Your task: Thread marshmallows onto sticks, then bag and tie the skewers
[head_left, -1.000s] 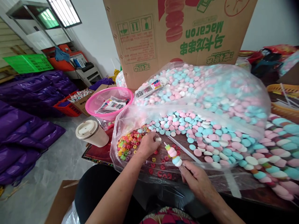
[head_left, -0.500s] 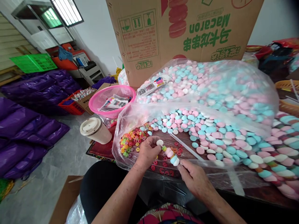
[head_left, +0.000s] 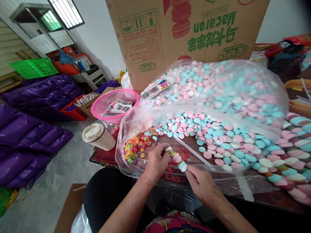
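Note:
My right hand (head_left: 201,186) grips the lower end of a thin stick threaded with pastel candy discs, the skewer (head_left: 179,160). My left hand (head_left: 156,161) pinches a white candy disc (head_left: 168,149) at the skewer's upper tip. Both hands hover over a clear plastic sheet (head_left: 136,123) spread on the table. Small coloured ring candies (head_left: 136,147) lie just left of my left hand. A heap of pink, blue and white discs (head_left: 218,139) lies behind and to the right. A bare white stick (head_left: 191,151) lies among them.
A big "Macaron" cardboard box (head_left: 184,35) stands behind the heap. A pink basket (head_left: 114,106) with printed labels and a lidded cup (head_left: 97,136) sit at the left. Finished skewers (head_left: 291,155) pile at the right. Purple bags (head_left: 31,129) cover the floor to the left.
My left hand picked a white disc from the sheet and brought it to the skewer's tip. The right hand tilted the skewer towards the left hand.

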Tool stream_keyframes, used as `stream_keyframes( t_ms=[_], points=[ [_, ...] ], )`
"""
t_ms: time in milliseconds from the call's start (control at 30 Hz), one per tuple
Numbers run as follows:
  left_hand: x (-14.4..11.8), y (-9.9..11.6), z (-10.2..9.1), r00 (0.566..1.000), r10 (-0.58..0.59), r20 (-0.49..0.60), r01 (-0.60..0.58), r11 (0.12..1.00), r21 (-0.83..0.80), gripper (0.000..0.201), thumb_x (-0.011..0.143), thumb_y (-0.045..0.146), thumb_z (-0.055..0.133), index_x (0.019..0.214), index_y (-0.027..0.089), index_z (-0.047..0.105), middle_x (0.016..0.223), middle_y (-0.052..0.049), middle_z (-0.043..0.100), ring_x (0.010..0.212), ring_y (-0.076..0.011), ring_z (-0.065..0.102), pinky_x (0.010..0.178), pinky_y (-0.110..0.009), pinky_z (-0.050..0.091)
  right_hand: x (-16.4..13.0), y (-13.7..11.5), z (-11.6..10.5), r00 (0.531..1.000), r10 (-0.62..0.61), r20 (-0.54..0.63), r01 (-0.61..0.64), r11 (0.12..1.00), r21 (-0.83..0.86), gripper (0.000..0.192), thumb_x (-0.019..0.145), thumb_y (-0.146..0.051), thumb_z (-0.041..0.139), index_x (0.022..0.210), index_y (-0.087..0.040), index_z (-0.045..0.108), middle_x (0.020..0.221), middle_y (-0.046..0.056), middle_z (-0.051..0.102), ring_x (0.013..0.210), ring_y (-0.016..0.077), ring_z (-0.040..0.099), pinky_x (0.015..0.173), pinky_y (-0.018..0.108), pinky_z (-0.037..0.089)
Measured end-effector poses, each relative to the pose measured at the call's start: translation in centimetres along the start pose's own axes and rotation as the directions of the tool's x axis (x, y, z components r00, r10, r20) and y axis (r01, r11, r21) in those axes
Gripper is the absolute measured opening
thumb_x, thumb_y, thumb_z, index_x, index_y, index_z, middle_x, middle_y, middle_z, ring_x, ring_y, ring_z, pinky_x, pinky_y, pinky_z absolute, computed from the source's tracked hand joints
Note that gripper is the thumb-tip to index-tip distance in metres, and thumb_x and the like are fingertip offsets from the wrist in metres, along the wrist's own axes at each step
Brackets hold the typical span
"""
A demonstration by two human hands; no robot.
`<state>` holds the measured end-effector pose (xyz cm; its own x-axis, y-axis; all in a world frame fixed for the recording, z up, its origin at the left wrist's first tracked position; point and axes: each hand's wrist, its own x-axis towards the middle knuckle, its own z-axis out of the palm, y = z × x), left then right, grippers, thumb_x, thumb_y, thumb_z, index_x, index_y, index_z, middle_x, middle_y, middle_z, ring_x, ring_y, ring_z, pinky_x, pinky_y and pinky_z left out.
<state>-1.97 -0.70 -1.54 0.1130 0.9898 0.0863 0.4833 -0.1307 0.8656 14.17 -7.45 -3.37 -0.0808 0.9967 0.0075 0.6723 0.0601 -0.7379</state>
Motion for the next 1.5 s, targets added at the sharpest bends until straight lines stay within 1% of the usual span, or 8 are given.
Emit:
stream_keyframes(
  t_ms=[200, 300, 567, 1000, 1233, 1300, 1367, 1500],
  points=[
    [-0.2, -0.4, 0.1, 0.932, 0.363, -0.013, -0.351, 0.909, 0.227, 0.03, 0.075, 0.003, 0.046, 0.092, 0.018, 0.065, 0.094, -0.007, 0.071, 0.089, -0.018, 0.065, 0.081, -0.03, 0.052, 0.0, 0.5, 0.5, 0.998, 0.014, 0.064, -0.01, 0.998, -0.058, 0.033, 0.087, -0.034, 0.028, 0.06, -0.021, 0.041, 0.054, 0.001, 0.053, 0.051, 0.0137, 0.042, 0.052, 0.027, 0.025],
    [-0.4, -0.8, 0.4, 0.901, 0.432, -0.031, -0.408, 0.87, 0.275, 0.032, 0.072, 0.0, 0.044, 0.09, 0.017, 0.065, 0.093, -0.008, 0.071, 0.091, -0.0185, 0.066, 0.081, -0.03, 0.053, 0.1, 0.6, 0.6, 0.997, 0.023, 0.073, -0.017, 0.997, -0.072, 0.032, 0.087, -0.034, 0.028, 0.06, -0.021, 0.04, 0.053, 0.001, 0.052, 0.05, 0.0138, 0.041, 0.052, 0.027, 0.024],
    [-0.5, -1.2, 1.7, 0.961, 0.242, -0.133, -0.209, 0.953, 0.218, 0.029, 0.072, 0.003, 0.049, 0.088, 0.017, 0.068, 0.084, -0.006, 0.073, 0.077, -0.0168, 0.067, 0.074, -0.028, 0.054, 0.2, 1.0, 1.1, 0.999, 0.026, 0.039, -0.024, 0.998, -0.054, 0.034, 0.088, -0.037, 0.027, 0.061, -0.021, 0.042, 0.052, 0.001, 0.053, 0.049, 0.0142, 0.042, 0.05, 0.027, 0.024],
    [0.1, -0.6, 1.3, 0.997, 0.069, -0.046, -0.06, 0.982, 0.177, 0.027, 0.069, 0.008, 0.052, 0.083, 0.019, 0.072, 0.078, -0.004, 0.073, 0.073, -0.0186, 0.067, 0.072, -0.029, 0.052, 0.1, 0.7, 1.4, 0.994, -0.088, -0.065, 0.08, 0.989, -0.122, 0.033, 0.089, -0.027, 0.029, 0.068, -0.02, 0.053, 0.058, 0.004, 0.061, 0.053, 0.0164, 0.054, 0.051, 0.027, 0.029],
    [0.0, -1.1, 0.8, 0.998, -0.029, 0.052, 0.037, 0.987, -0.154, 0.027, 0.072, 0.015, 0.059, 0.096, 0.02, 0.069, 0.085, -0.004, 0.071, 0.081, -0.0188, 0.064, 0.081, -0.032, 0.048, 0.9, 0.8, 1.6, 0.985, -0.117, -0.129, 0.094, 0.98, -0.174, 0.03, 0.088, -0.023, 0.031, 0.071, -0.019, 0.056, 0.06, 0.004, 0.061, 0.052, 0.0155, 0.053, 0.05, 0.027, 0.03],
    [0.0, -0.5, 0.6, 0.991, -0.057, 0.122, 0.101, 0.915, -0.392, 0.036, 0.077, 0.027, 0.06, 0.112, 0.021, 0.062, 0.095, -0.005, 0.069, 0.087, -0.0187, 0.063, 0.083, -0.033, 0.047, 1.3, 0.5, 1.1, 0.989, -0.087, -0.118, 0.082, 0.996, -0.045, 0.032, 0.089, -0.029, 0.032, 0.063, -0.02, 0.049, 0.052, 0.0, 0.053, 0.048, 0.0136, 0.048, 0.048, 0.025, 0.031],
    [0.1, 0.4, 0.6, 0.973, -0.148, 0.176, 0.228, 0.713, -0.663, 0.045, 0.081, 0.042, 0.056, 0.122, 0.024, 0.051, 0.104, -0.006, 0.065, 0.086, -0.018, 0.062, 0.08, -0.033, 0.049, 1.6, -0.1, 0.5, 0.994, -0.046, -0.102, 0.053, 0.996, 0.073, 0.035, 0.089, -0.035, 0.034, 0.058, -0.021, 0.043, 0.049, -0.002, 0.047, 0.047, 0.0125, 0.045, 0.048, 0.024, 0.032],
    [0.8, 1.6, 1.0, 0.916, -0.273, 0.295, 0.378, 0.334, -0.864, 0.04, 0.076, 0.046, 0.061, 0.101, 0.016, 0.055, 0.082, -0.006, 0.063, 0.063, -0.0124, 0.058, 0.064, -0.029, 0.049, 1.3, -1.4, 0.1, 1.0, -0.021, 0.007, 0.019, 0.979, 0.203, 0.034, 0.089, -0.035, 0.033, 0.06, -0.021, 0.042, 0.051, -0.003, 0.049, 0.049, 0.0122, 0.047, 0.049, 0.023, 0.034]
  ],
)
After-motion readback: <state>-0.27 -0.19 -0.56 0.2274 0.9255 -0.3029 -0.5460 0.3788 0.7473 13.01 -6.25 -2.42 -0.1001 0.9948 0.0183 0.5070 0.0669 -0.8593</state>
